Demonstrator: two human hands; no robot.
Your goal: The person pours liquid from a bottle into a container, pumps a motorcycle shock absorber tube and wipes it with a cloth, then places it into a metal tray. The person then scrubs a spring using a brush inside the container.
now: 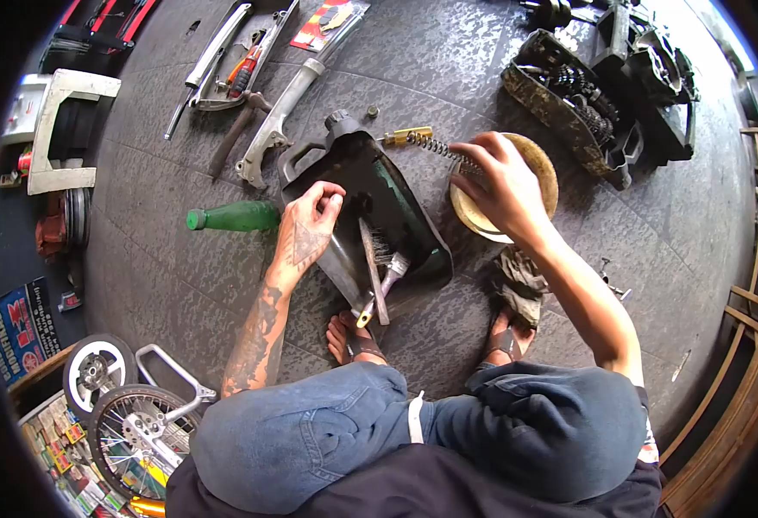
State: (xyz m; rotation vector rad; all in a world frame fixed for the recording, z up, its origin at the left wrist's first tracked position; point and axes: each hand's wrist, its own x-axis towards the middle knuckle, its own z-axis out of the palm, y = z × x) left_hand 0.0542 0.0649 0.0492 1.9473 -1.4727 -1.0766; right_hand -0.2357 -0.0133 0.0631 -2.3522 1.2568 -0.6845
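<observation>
My right hand (508, 186) has its fingers around the near end of a coil spring (433, 145), above a round yellowish container (541, 164). At the spring's far end lies a brass-coloured cylindrical piece (409, 135). My left hand (310, 226) is closed in a pinch over the edge of a cut-open black jerrycan (426, 207); whatever its fingertips hold, if anything, is too small to make out. Inside the jerrycan, a wire brush (372, 263) and a paintbrush (394, 274) lean against its near wall. Dark liquid seems to coat the inside.
A green bottle (236, 216) lies left of the jerrycan. Beyond are a hammer (234, 138), a grey fork leg (279, 121) and a tray with screwdrivers (242, 73). Engine parts (569, 104) stand at the far right. A dirty rag (521, 281) lies by my right foot.
</observation>
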